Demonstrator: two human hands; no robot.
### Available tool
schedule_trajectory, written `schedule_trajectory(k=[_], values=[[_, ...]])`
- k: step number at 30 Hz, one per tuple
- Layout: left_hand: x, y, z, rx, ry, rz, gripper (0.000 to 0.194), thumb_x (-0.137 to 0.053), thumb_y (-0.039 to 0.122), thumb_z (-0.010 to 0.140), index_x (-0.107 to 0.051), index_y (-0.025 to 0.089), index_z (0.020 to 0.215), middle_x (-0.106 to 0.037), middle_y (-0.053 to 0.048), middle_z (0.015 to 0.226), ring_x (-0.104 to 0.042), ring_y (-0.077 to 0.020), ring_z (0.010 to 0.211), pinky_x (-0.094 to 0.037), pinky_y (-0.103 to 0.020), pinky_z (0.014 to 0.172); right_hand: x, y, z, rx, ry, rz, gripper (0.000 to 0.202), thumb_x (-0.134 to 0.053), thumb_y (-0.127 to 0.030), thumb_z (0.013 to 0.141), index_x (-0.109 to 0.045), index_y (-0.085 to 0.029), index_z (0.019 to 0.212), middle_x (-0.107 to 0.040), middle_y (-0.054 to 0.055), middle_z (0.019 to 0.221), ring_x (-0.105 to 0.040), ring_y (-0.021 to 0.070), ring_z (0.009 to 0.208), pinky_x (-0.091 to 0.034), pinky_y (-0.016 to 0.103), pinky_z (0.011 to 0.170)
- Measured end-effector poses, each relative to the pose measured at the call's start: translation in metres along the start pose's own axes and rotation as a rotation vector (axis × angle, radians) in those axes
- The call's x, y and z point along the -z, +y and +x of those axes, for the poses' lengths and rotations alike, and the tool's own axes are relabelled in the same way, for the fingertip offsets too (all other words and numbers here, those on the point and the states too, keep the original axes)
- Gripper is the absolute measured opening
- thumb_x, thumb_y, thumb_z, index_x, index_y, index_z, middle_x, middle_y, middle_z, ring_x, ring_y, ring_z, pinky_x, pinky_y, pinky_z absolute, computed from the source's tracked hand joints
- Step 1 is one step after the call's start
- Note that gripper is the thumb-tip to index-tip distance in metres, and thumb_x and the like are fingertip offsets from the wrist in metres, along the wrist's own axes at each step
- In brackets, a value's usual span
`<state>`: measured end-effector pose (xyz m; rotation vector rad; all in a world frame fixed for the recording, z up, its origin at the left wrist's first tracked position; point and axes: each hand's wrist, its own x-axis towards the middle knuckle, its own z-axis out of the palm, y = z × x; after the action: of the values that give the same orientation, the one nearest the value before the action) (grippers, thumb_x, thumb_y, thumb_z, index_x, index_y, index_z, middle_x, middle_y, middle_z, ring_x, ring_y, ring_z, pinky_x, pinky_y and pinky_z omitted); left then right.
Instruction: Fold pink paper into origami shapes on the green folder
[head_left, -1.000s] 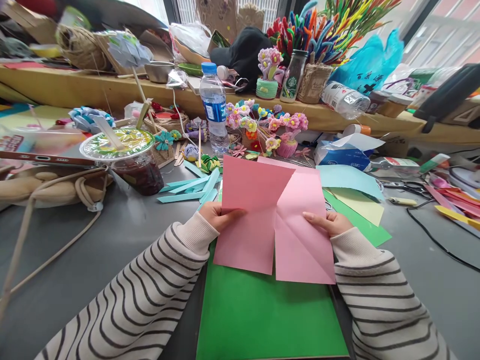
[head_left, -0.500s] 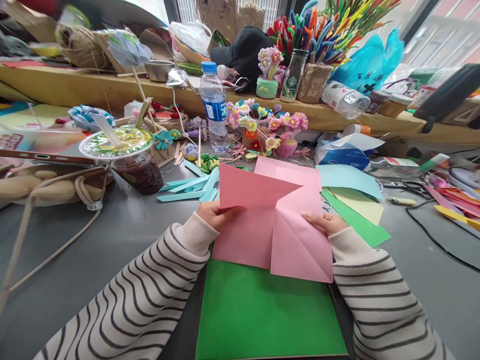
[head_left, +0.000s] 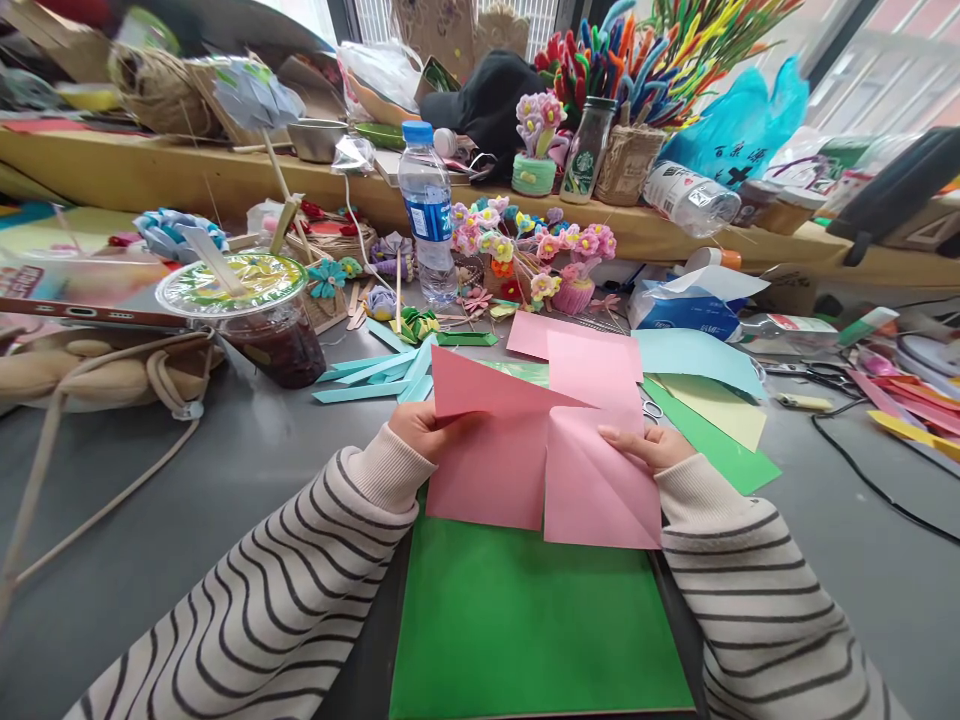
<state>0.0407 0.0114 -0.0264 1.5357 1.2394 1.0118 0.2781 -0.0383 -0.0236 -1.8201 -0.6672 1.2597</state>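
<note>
Pink paper [head_left: 487,460] above near end of green sheet [head_left: 540,620] on table [head_left: 330,560]; left hand [head_left: 421,432] closed on its left edge, right hand [head_left: 651,442] pinching its right part, thumb on top; blue-capped bottle [head_left: 427,225] upright, far.

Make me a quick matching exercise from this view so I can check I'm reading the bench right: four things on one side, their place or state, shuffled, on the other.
1. Right hand
2. Plastic drink cup
3. Pale blue strips
4. Blue-capped bottle

A. Lying in a loose pile on the grey table
B. Holding pink paper
C. Standing upright, with a blue label
D. Has dark contents under a patterned clear lid

Pairs: 1-B, 2-D, 3-A, 4-C
</note>
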Motion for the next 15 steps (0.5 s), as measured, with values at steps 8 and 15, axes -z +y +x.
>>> schedule_trajectory(k=[8,15], values=[[0.0001,0.0019,0.0009,0.035,0.001,-0.024,0.025,-0.063,0.036,0.056,-0.067,0.015,0.069,-0.067,-0.005,0.070,-0.060,-0.0233,0.069,-0.050,-0.028,0.055,0.0001,-0.0062,-0.0056,0.035,-0.036,-0.052,0.023,-0.070,-0.035,0.046,-0.063,-0.015,0.056,-0.062,0.001,0.053,-0.053,0.0115,0.045,-0.041,0.022,0.044],[-0.0005,0.0073,0.0009,0.194,-0.091,-0.030,0.026,-0.068,0.034,0.048,-0.066,0.012,0.061,-0.066,-0.006,0.062,-0.060,-0.0214,0.058,-0.050,-0.027,0.049,0.0006,-0.0030,-0.0021,0.071,0.067,0.026,0.023,-0.070,-0.035,0.043,-0.063,-0.017,0.056,-0.063,0.000,0.054,-0.054,0.0122,0.047,-0.041,0.023,0.045]])
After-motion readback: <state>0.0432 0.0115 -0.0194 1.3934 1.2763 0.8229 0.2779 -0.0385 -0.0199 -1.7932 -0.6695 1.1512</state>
